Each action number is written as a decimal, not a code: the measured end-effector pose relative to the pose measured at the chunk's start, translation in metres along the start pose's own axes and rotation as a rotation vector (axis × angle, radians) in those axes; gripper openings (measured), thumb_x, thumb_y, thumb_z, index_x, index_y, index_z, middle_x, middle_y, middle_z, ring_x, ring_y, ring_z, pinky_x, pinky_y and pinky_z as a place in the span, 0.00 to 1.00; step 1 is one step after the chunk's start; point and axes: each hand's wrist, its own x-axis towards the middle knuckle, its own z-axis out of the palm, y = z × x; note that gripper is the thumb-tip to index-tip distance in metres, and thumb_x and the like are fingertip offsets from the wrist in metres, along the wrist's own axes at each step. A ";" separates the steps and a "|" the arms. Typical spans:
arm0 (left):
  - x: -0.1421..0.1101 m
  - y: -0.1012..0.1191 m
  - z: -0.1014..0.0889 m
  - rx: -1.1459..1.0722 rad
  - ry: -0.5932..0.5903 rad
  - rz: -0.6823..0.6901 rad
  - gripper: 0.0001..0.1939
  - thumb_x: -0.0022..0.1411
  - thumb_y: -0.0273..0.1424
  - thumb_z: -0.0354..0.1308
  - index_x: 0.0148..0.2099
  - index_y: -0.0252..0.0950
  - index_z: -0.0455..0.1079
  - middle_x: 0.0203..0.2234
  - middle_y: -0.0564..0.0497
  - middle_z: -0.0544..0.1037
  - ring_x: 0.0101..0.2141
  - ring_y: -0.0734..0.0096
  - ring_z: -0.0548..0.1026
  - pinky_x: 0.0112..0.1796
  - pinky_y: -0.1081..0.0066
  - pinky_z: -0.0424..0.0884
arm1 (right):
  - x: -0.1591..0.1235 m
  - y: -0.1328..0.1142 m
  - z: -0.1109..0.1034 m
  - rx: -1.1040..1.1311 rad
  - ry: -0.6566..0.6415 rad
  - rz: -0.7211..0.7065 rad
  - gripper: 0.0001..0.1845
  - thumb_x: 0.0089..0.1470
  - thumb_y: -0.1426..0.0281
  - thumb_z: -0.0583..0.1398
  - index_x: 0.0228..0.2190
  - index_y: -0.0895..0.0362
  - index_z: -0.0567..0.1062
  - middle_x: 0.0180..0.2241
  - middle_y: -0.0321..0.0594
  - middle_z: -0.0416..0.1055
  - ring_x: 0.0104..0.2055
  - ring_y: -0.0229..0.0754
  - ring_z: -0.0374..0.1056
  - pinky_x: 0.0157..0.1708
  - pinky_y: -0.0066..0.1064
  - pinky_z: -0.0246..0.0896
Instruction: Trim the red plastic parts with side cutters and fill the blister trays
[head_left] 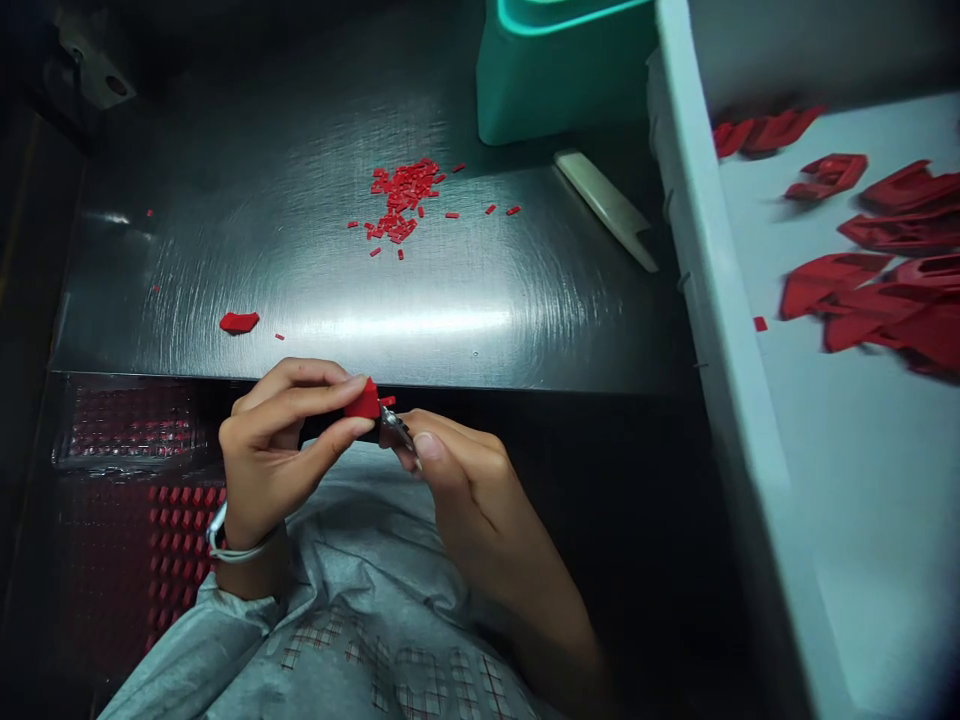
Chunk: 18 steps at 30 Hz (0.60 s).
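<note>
My left hand (274, 445) pinches a small red plastic part (363, 401) between thumb and fingertips, just off the near edge of the metal table. From the part's right side sticks a thin red stub. Small metal clippers (397, 426) sit in my right hand (472, 480), thumb on top, their tip against or very close to the stub. Whether the jaws have closed on it, I cannot tell. Beyond my left hand, another red plastic part (239, 322) lies on the table, with a tiny red scrap (280, 337) beside it.
A pile of tiny red scraps (405, 190) lies on the metal table (300, 260). Behind stands a green bin (562, 90), with a pale flat blade-shaped piece (606, 208) nearby. At right, a white box (750, 420) holds red parts (885, 300). Lower left are trays of red pieces (180, 540).
</note>
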 end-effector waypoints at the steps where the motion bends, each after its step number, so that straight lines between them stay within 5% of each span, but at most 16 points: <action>1: 0.000 0.000 0.000 0.003 0.002 -0.002 0.17 0.60 0.25 0.72 0.50 0.47 0.82 0.38 0.52 0.82 0.37 0.71 0.81 0.36 0.73 0.80 | 0.000 0.000 0.000 0.001 -0.001 0.005 0.25 0.75 0.57 0.47 0.25 0.51 0.63 0.25 0.37 0.65 0.27 0.43 0.61 0.30 0.38 0.57; 18: -0.003 -0.002 0.004 -0.029 0.030 -0.056 0.19 0.59 0.23 0.72 0.51 0.47 0.82 0.40 0.52 0.82 0.38 0.72 0.81 0.40 0.73 0.80 | 0.004 0.008 0.004 -0.054 0.040 -0.033 0.24 0.74 0.63 0.47 0.24 0.52 0.60 0.23 0.33 0.61 0.25 0.39 0.58 0.28 0.34 0.52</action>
